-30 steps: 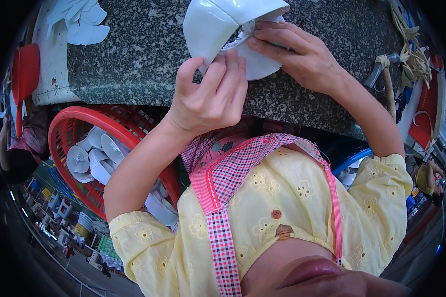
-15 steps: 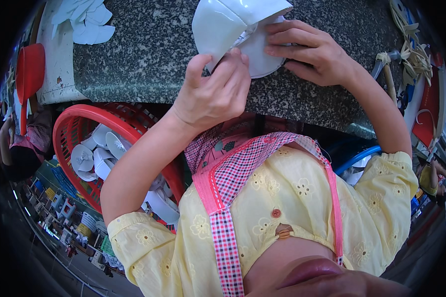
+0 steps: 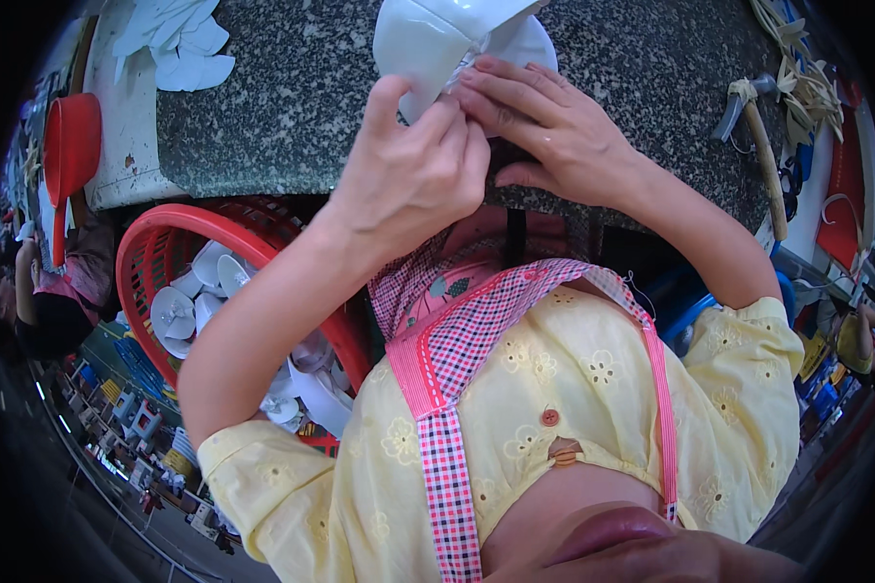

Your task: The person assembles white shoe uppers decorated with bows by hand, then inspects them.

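Note:
A glossy white shoe upper [image 3: 423,49], folded into a curved shell, rests on the speckled stone worktop near its front edge. My left hand [image 3: 413,160] is closed on the upper's near edge, fingers curled and thumb raised; the fingertips are partly hidden. My right hand [image 3: 554,131] lies over the upper beside the left fingertips, its fingers stretched out and its thumb apart. Under the fingers, a gathered inner edge of the upper shows in part.
At the far left of the worktop [image 3: 282,117] lies a pile of flat white pieces [image 3: 185,49]. A hammer [image 3: 763,155] lies at the right beside pale straps [image 3: 809,97]. Below the edge stands a red basket [image 3: 141,253] of white uppers. A red scoop-like container [image 3: 71,146] is at the left.
My right hand has moved left and nearer, from the upper's right side to beside my left fingertips. The upper has shifted slightly away from me. My left hand keeps its hold.

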A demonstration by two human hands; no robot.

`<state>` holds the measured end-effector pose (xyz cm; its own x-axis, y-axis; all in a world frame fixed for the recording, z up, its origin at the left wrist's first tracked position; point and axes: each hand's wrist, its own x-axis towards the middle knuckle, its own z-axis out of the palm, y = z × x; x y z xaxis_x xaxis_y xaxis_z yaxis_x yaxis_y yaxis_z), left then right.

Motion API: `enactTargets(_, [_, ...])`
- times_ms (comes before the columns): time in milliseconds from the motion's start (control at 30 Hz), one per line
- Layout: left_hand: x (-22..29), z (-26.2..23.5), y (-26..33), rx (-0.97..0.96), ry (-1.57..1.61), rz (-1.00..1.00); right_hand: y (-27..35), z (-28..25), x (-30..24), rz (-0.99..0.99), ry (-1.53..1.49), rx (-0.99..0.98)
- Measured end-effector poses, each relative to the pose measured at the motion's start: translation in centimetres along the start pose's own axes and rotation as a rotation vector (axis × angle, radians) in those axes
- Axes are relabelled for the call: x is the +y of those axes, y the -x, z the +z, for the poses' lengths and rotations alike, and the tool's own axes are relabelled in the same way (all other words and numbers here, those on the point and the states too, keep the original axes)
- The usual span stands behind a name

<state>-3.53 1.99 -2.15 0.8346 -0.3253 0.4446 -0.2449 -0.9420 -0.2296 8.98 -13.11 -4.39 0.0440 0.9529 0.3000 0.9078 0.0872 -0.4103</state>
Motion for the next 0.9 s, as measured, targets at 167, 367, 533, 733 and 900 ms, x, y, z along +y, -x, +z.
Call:
enactTargets(167, [-3.0,-4.7,-4.3,-0.311,0.099,0.277,0.2,0.5,-1.0,-0.007,0.152,-0.005])
enactTargets(367, [-4.0,-5.1,-7.2,-1.157,-0.514,0.736,-1.2,-0.4,-0.8,-0.197,0.374,-0.025])
enactTargets(533, [-1.4,-1.0,0.6,-0.341,-0.515,0.150,-2.3,-1.7,1.6,-0.329,0.457,0.059])
enactTargets(733, [2.7,-0.2,2.0,-0.325,-0.394,-0.408,-4.3,0.1,0.1,-0.133,0.158,0.142])
enactTargets(900, [3.9,-0.4,1.4,-0.287,-0.141,-0.669,-4.8,1.0,0.0,-0.129,0.202,0.221])
